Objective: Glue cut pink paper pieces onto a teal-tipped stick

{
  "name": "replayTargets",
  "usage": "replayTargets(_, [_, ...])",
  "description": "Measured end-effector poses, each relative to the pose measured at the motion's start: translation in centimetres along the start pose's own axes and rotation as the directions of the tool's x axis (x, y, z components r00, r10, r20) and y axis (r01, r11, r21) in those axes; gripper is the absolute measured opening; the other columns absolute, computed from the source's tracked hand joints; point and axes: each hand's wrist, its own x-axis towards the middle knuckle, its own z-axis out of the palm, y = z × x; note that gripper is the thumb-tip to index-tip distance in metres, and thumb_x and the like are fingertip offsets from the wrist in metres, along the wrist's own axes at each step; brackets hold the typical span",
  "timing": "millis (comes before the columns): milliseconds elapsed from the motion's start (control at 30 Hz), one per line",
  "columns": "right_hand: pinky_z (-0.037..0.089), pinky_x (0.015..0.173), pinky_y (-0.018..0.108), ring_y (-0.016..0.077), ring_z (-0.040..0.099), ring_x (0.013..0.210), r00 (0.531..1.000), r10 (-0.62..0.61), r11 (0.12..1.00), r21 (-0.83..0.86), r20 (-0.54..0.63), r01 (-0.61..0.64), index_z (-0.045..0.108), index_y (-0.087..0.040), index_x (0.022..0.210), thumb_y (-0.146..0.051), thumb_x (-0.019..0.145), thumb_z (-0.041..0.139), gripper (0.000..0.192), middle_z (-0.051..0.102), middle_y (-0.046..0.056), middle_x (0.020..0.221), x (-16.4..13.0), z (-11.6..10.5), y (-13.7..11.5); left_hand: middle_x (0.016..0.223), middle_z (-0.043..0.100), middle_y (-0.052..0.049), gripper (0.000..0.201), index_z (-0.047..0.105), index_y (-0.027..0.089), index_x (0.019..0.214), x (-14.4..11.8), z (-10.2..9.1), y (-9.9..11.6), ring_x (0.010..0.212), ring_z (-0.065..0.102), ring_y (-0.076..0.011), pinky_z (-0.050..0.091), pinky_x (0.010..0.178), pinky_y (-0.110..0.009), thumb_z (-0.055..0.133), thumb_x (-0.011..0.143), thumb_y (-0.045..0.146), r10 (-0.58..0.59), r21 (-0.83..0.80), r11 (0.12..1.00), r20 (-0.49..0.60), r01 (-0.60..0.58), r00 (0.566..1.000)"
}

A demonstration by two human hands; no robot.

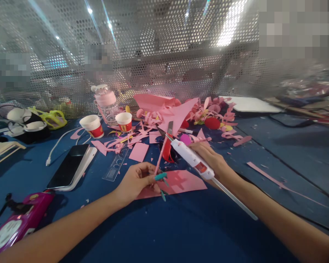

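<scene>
Forearms entering from both lower corners; at frame centre, left hand (137, 180) pinching thin pink strip (161, 153) upright, right hand (211, 159) closed round white glue gun (192, 157), nozzle touching strip.

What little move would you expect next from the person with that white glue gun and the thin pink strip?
Probably bringing the glue gun tip down to touch the pink strip. The right hand aims the nozzle at the strip's upper end, while the left hand pinches the strip upright over a pink sheet.
</scene>
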Motion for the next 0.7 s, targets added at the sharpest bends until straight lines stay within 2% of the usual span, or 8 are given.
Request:
replayTargets(67, [0.044,0.075,0.034,0.0212,0.053,0.088,0.998,-0.016,0.999,0.031,0.065,0.014,0.045,-0.019,0.100,-0.018,0.078,0.045,0.022,0.056,0.010,0.094,0.0,-0.3,-0.1,0.064,0.066,-0.002,0.022,0.058,0.011,0.072,0.0,0.0,0.1,0.044,0.061,-0.0098,0.049,0.048,-0.020,0.072,0.062,0.024,0.004,-0.002,1.000,0.001,-0.004,1.000])
replayTargets(133, [0.045,0.072,0.034,0.0205,0.053,0.083,0.985,-0.083,0.992,0.106,0.148,0.068,0.046,-0.019,0.097,-0.022,0.077,0.046,0.020,0.056,0.009,0.090,0.0,-0.6,-0.2,0.065,0.066,-0.002,0.021,0.058,0.011,0.073,-0.1,0.1,0.1,0.045,0.061,-0.0096,0.049,0.048,-0.020,0.072,0.063,0.024,0.009,0.002,1.000,0.005,-0.009,1.000])
replayTargets(200, [0.046,0.070,0.036,0.0210,0.053,0.081,0.971,-0.159,0.975,0.183,0.180,0.126,0.046,-0.019,0.096,-0.025,0.076,0.046,0.021,0.055,0.009,0.090,-0.2,-0.8,-0.4,0.066,0.066,-0.002,0.021,0.058,0.011,0.073,-0.1,0.1,0.2,0.046,0.062,-0.0097,0.049,0.049,-0.020,0.071,0.063,0.024,0.015,0.006,1.000,0.003,-0.015,1.000])
replayTargets(267, [0.047,0.067,0.036,0.0213,0.054,0.080,0.977,-0.167,0.968,0.209,0.132,0.137,0.044,-0.021,0.098,-0.025,0.075,0.045,0.024,0.055,0.009,0.090,-0.4,-0.9,-0.6,0.067,0.066,-0.002,0.021,0.058,0.011,0.072,-0.1,0.2,0.3,0.047,0.062,-0.0103,0.050,0.050,-0.021,0.072,0.063,0.024,0.014,0.004,1.000,0.000,-0.014,1.000])
replayTargets(367, [0.046,0.058,0.036,0.0212,0.054,0.071,0.995,-0.099,0.978,0.181,-0.011,0.099,0.043,-0.026,0.096,-0.024,0.072,0.047,0.025,0.054,0.007,0.085,-0.7,-0.9,-1.0,0.068,0.065,-0.001,0.023,0.058,0.011,0.072,-0.2,0.4,0.5,0.047,0.062,-0.0107,0.051,0.051,-0.023,0.073,0.061,0.024,0.008,-0.009,1.000,-0.001,-0.008,1.000])
replayTargets(467, [0.044,0.052,0.036,0.0215,0.053,0.065,0.992,-0.046,0.984,0.166,-0.120,0.066,0.044,-0.029,0.091,-0.027,0.071,0.048,0.020,0.053,0.005,0.079,-0.9,-0.9,-1.4,0.069,0.066,-0.002,0.024,0.058,0.011,0.072,-0.2,0.5,0.6,0.047,0.062,-0.0107,0.052,0.051,-0.024,0.074,0.061,0.025,-0.007,-0.015,1.000,-0.003,0.007,1.000])
replayTargets(700, [0.045,0.051,0.036,0.0211,0.053,0.065,0.994,-0.025,0.990,0.137,-0.103,0.039,0.043,-0.031,0.094,-0.026,0.071,0.046,0.023,0.054,0.005,0.081,-0.9,-0.9,-1.8,0.068,0.066,-0.002,0.023,0.058,0.011,0.072,-0.3,0.6,0.7,0.048,0.061,-0.0103,0.052,0.052,-0.024,0.074,0.061,0.024,-0.017,-0.004,1.000,-0.007,0.017,1.000])
